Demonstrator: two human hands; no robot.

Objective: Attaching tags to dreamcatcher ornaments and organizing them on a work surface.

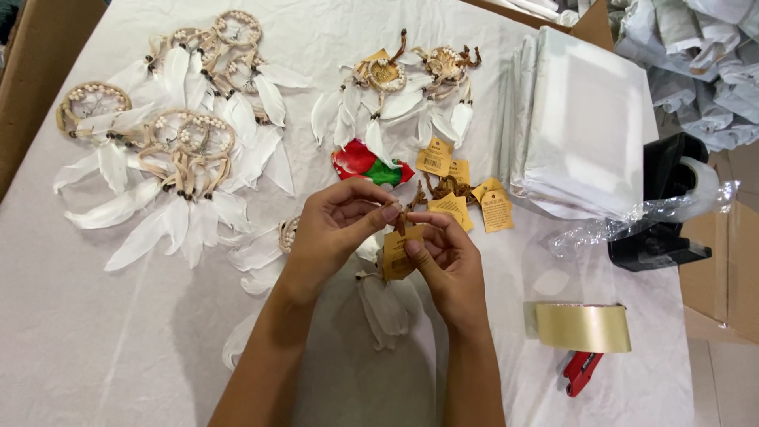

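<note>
Pinching one yellow tag (395,255) between them — both hands (395,225) clenched; feathers (387,304) dangling below.

White-clothed table (95,348), cardboard boxes (723,277) alongside.

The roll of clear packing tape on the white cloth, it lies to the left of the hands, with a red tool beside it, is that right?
Not quite: the head view shows the roll of clear packing tape to the right of both hands, not the left. The red tool does lie beside it on the white cloth.
</note>
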